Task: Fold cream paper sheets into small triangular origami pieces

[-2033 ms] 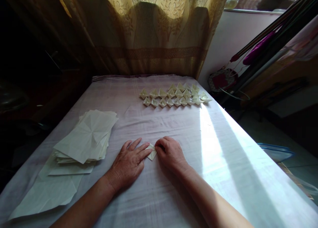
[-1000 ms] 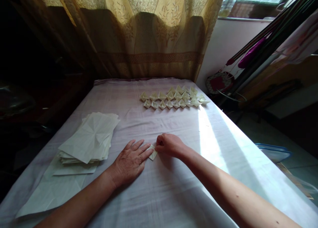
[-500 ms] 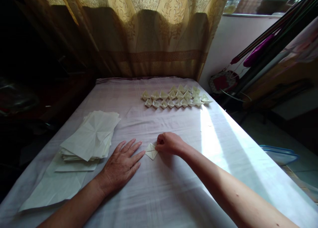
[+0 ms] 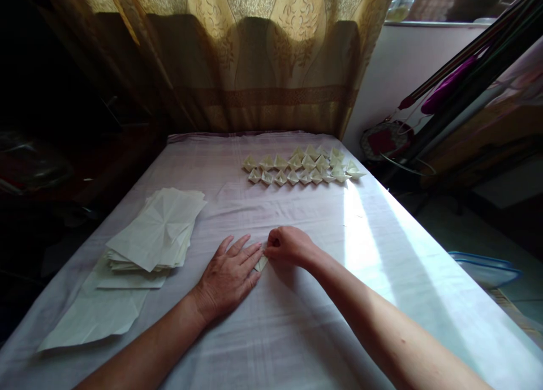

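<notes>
A small folded paper square [image 4: 262, 263] lies on the cloth-covered table [image 4: 271, 333], partly hidden under fingers. My left hand [image 4: 232, 274] rests flat with its fingers spread, the index finger and thumb over the paper's left part. At the paper's right corner, my right hand [image 4: 291, 246] is closed in a pinch on it. To the left of my left hand is a stack of creased white paper sheets [image 4: 159, 231]. Several folded paper boats [image 4: 297, 166] stand in rows toward the far right of the table.
Behind the table hangs a patterned gold curtain [image 4: 263, 56]. Bright sunlight falls in stripes on the table's right side. Below the right edge is a blue-rimmed clear container [image 4: 486, 266]. A slanted pole and a purple item [image 4: 449, 87] are at the upper right.
My left hand has slid right, from the paper's left corner onto the paper, covering more of it. My right hand stays at the right corner. The view has shifted slightly.
</notes>
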Demonstrator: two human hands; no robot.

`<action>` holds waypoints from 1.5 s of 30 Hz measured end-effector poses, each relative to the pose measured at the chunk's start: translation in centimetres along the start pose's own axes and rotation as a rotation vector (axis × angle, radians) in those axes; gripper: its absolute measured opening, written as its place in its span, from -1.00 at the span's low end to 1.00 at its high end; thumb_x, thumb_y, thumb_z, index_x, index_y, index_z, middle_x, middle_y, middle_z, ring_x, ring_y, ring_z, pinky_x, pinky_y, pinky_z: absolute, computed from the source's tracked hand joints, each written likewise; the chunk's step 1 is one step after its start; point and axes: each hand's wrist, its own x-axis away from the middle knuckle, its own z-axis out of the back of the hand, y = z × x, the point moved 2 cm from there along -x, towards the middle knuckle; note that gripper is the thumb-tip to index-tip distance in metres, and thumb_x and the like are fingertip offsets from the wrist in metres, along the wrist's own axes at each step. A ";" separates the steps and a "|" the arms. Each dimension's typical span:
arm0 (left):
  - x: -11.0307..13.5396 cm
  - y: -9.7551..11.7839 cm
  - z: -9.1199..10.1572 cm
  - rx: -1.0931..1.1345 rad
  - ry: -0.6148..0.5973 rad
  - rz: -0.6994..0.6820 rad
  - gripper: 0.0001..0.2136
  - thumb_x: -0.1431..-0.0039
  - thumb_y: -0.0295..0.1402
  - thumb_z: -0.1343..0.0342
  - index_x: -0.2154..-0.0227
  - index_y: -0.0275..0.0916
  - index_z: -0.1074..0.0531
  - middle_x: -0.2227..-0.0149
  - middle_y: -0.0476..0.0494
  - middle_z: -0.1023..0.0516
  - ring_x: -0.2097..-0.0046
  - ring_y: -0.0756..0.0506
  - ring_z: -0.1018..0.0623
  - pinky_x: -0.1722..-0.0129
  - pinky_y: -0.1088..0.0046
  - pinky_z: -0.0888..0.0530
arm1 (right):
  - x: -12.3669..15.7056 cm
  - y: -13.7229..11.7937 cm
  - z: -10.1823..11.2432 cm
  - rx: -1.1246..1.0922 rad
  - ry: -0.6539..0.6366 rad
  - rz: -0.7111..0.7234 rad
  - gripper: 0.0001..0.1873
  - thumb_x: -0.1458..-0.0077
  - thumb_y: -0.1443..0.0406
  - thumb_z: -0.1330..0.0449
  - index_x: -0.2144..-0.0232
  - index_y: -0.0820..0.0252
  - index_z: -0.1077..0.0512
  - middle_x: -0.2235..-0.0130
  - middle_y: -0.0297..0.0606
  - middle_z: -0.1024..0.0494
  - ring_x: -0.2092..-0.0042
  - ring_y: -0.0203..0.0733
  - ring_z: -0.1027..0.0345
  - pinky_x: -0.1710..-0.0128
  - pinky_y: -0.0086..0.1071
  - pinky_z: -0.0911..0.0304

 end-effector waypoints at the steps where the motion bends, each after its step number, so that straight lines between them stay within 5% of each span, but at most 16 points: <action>1: -0.1 0.1 -0.3 0.004 -0.015 0.005 -0.61 -0.36 -0.20 0.06 -0.18 -0.13 -0.35 -0.18 -0.07 -0.46 -0.26 -0.22 -0.31 -0.29 0.09 -0.03 | 0.0 0.0 0.0 -0.003 0.003 0.001 -0.87 0.02 0.18 -0.27 0.43 0.06 -0.58 0.42 -0.35 -0.59 0.39 -0.26 -0.39 0.48 -0.45 0.02; 10: -1.3 -0.4 0.1 0.096 -0.038 0.098 -0.66 -0.38 -0.25 0.11 -0.10 -0.08 -0.44 -0.07 -0.08 -0.56 -0.12 -0.17 -0.42 -0.23 0.12 -0.12 | 0.4 0.2 -0.2 -0.048 0.047 0.000 -0.89 0.04 0.22 -0.25 0.45 0.08 -0.58 0.44 -0.35 -0.59 0.39 -0.27 -0.36 0.49 -0.44 0.04; 13: -3.3 -0.8 0.9 0.178 -0.128 0.104 -0.79 -0.31 -0.29 -0.02 0.14 -0.10 -0.54 0.12 -0.07 -0.62 0.06 -0.13 -0.49 -0.04 0.24 -0.30 | 0.7 0.4 -0.5 -0.074 0.077 0.008 -0.87 0.01 0.20 -0.25 0.43 0.08 -0.58 0.42 -0.35 -0.59 0.37 -0.26 -0.38 0.47 -0.44 0.03; 19: -6.8 -1.4 2.0 0.155 -0.343 0.139 -0.96 -0.11 -0.36 -0.19 0.36 -0.16 -0.50 0.29 -0.07 -0.56 0.17 -0.14 -0.49 0.11 0.31 -0.32 | 1.2 1.2 -0.7 -0.171 0.109 0.067 -0.85 -0.02 0.32 -0.22 0.34 0.06 -0.59 0.34 -0.39 -0.62 0.30 -0.29 -0.43 0.38 -0.49 -0.10; 27: -7.5 -2.1 1.9 0.305 -0.438 0.217 -0.96 0.00 -0.40 -0.16 0.44 -0.18 -0.49 0.44 0.01 -0.53 0.35 -0.07 -0.48 0.37 0.47 -0.30 | 1.0 2.2 -0.2 -0.346 0.034 0.165 -0.79 -0.01 0.38 -0.17 0.34 0.12 -0.59 0.36 -0.39 -0.61 0.30 -0.27 -0.41 0.33 -0.47 -0.16; 30: -6.7 -2.5 1.6 0.477 -0.351 0.346 -0.82 -0.06 -0.31 -0.11 0.28 -0.18 -0.51 0.39 0.02 -0.55 0.35 -0.04 -0.49 0.38 0.50 -0.33 | 1.0 2.8 0.1 -0.500 -0.055 0.233 -0.80 -0.04 0.33 -0.17 0.26 0.19 -0.55 0.36 -0.37 -0.57 0.33 -0.28 -0.37 0.35 -0.48 -0.17; 33: -6.0 -2.7 1.1 1.105 -0.035 0.626 -0.77 0.02 -0.21 -0.18 0.35 -0.26 -0.50 0.39 -0.04 -0.54 0.35 -0.06 -0.49 0.34 0.47 -0.38 | 1.0 2.9 0.2 -0.704 -0.148 0.302 -0.74 -0.01 0.28 -0.24 0.21 0.25 -0.50 0.32 -0.33 -0.54 0.33 -0.29 -0.35 0.35 -0.47 -0.19; 34: -5.9 -2.6 0.8 1.156 0.017 0.646 -0.74 0.02 -0.17 -0.18 0.36 -0.26 -0.47 0.38 -0.04 -0.54 0.35 -0.06 -0.50 0.32 0.46 -0.40 | 1.0 2.8 0.1 -0.759 -0.151 0.319 -0.70 0.02 0.26 -0.27 0.19 0.25 -0.50 0.30 -0.32 -0.54 0.32 -0.28 -0.35 0.34 -0.47 -0.20; 40: -5.3 -1.4 -0.7 1.204 0.214 0.694 -0.71 0.00 -0.09 -0.15 0.36 -0.21 -0.33 0.37 0.00 -0.48 0.31 -0.04 -0.50 0.24 0.45 -0.43 | 0.6 1.6 -1.3 -0.916 0.079 0.227 -0.71 0.07 0.26 -0.30 0.24 0.22 -0.51 0.38 -0.35 -0.52 0.36 -0.29 -0.34 0.36 -0.47 -0.21; 45: -3.9 -1.1 -0.8 1.069 0.251 0.687 -0.84 -0.06 -0.22 -0.16 0.38 -0.18 -0.38 0.37 0.01 -0.49 0.28 -0.06 -0.49 0.21 0.43 -0.41 | 0.8 0.5 -2.4 -0.722 0.339 0.262 -0.94 -0.02 0.32 -0.21 0.46 0.16 -0.48 0.51 -0.41 -0.46 0.45 -0.31 -0.27 0.43 -0.47 -0.14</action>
